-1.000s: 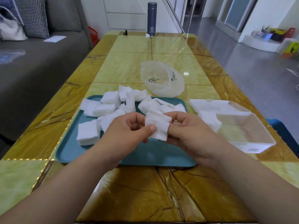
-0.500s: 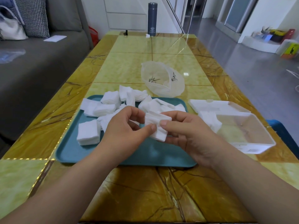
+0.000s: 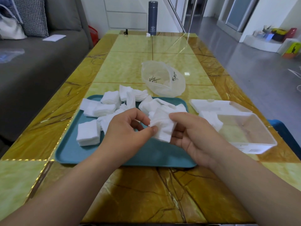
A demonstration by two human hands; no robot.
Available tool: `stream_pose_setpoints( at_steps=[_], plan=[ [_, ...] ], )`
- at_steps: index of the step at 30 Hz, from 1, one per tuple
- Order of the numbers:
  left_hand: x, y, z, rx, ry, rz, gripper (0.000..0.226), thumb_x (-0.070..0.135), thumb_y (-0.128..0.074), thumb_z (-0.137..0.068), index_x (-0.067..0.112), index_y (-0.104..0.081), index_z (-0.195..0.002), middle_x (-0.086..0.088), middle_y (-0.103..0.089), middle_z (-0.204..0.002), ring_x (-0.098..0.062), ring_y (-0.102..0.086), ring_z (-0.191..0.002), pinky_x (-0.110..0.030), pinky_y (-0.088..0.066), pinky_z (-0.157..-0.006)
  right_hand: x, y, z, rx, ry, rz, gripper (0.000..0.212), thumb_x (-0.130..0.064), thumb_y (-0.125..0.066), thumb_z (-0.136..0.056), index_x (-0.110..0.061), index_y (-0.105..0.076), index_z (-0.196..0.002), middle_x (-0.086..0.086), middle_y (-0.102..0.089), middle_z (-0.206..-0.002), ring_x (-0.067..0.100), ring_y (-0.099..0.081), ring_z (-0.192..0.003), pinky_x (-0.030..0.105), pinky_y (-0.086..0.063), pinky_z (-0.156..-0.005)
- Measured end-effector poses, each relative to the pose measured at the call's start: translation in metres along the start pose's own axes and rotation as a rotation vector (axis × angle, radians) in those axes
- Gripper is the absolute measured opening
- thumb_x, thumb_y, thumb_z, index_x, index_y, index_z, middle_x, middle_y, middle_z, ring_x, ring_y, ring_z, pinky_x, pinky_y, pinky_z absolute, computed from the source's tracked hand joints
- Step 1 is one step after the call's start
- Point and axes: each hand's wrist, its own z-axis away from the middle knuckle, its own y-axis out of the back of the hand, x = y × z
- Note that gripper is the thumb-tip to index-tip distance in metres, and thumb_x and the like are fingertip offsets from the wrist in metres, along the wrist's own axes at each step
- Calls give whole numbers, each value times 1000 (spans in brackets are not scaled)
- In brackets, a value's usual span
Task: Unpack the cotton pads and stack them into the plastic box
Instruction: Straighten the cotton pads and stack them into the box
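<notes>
2 hands meet above the near half of the teal tray [image 3: 71, 154], sharing a small bundle of cotton pads [image 3: 162, 126]. The left hand [image 3: 128, 132] pinches the bundle's left edge between thumb and curled fingers; the right hand [image 3: 193, 136] cups it from below and behind, thumb laid over the top. Neither hand is empty or spread wide.

The pads should handle as very light, soft and compressible, with layers that slide and fan apart easily. A flat pinch across both broad faces, near the middle of an edge, looks the safest hold; a grip at 1 corner would likely let the sheets splay. Nothing here is fragile, though the fibres may snag and fluff.

They are white, roughly square, thin sheets packed into thick wads, and the held bundle looks ruffled and uneven at its edges. More wads lie scattered across the tray from 9 o'clock round to 1 o'clock of the hands.

The clear plastic box [image 3: 259, 144] sits at 3 o'clock, open, with 1 stack of pads [image 3: 210, 118] at its near-left end and most of its floor bare. Its white lid [image 3: 211, 105] lies just beyond at 2 o'clock, and the emptied translucent bag [image 3: 162, 79] at 12 o'clock.
</notes>
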Motion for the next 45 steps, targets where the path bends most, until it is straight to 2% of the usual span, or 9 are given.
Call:
stream_pose_setpoints(
  at_steps=[3,6,9,14,20,25,29,35,45],
  plan=[
    [5,2,2,-42,-55,27,18,12,-85,-79,20,-68,-75,10,-77,-91,0,-52,-55,-25,-46,-61,-1,3,-3,82,5,7,25,-13,-61,-99,4,-68,-118,22,-78,-105,32,-77,-92,43,-66,-78],
    [7,6,3,-92,-77,61,21,11,-84,-80,25,-68,-76,6,-77,-88,-15,-52,-58,-36,-45,-58,-3,8,-4,135,45,95,14,-12,-65,-97,-2,-71,-106,19,-77,-95,24,-75,-79,32,-63,-65],
    [8,8,2,-147,-79,85,20,12,-86,-81,25,-73,-87,4,-77,-83,-13,-57,-63,-46,-51,-65,-3,9,-2,66,66,166,10,-11,-64,-96,-6,-72,-100,15,-76,-91,25,-74,-81,36,-64,-73],
    [11,7,3,-159,-61,85,24,9,-85,-82,26,-75,-97,10,-75,-78,2,-59,-60,-25,-50,-67,-2,4,1,-43,41,177,24,-10,-62,-94,5,-71,-110,19,-78,-101,31,-75,-88,48,-61,-87],
    [7,6,2,-151,-46,74,21,9,-83,-83,24,-76,-96,2,-79,-87,-13,-71,-75,-38,-58,-77,-2,4,3,-67,36,194,29,-9,-59,-94,7,-71,-115,20,-78,-107,39,-75,-102,52,-60,-92],
    [2,4,-1,-147,-46,53,22,10,-84,-82,25,-75,-95,0,-77,-88,-24,-72,-83,-25,-56,-71,-1,5,1,-84,63,258,28,-10,-63,-91,9,-70,-109,22,-77,-105,33,-76,-89,49,-60,-87],
    [1,3,-1,-117,-23,43,34,13,-82,-85,29,-71,-112,3,-68,-85,-9,-62,-71,-16,-51,-65,-2,9,2,-169,130,336,32,-20,-79,-86,5,-72,-104,25,-76,-105,35,-74,-94,56,-59,-91],
    [-4,7,-3,-183,83,-23,8,23,-83,-84,23,-76,-87,-10,-65,-76,-11,-52,-64,-29,-44,-62,3,12,2,-155,247,572,22,7,-76,-85,-8,-75,-101,19,-78,-96,37,-76,-95,59,-59,-91],
    [-11,10,-5,-237,107,-87,14,18,-83,-83,24,-74,-92,2,-76,-84,-14,-67,-69,-27,-54,-65,8,13,-3,-41,323,773,18,-7,-80,-85,-22,-76,-93,11,-77,-86,24,-73,-79,43,-62,-83]
  ],
)
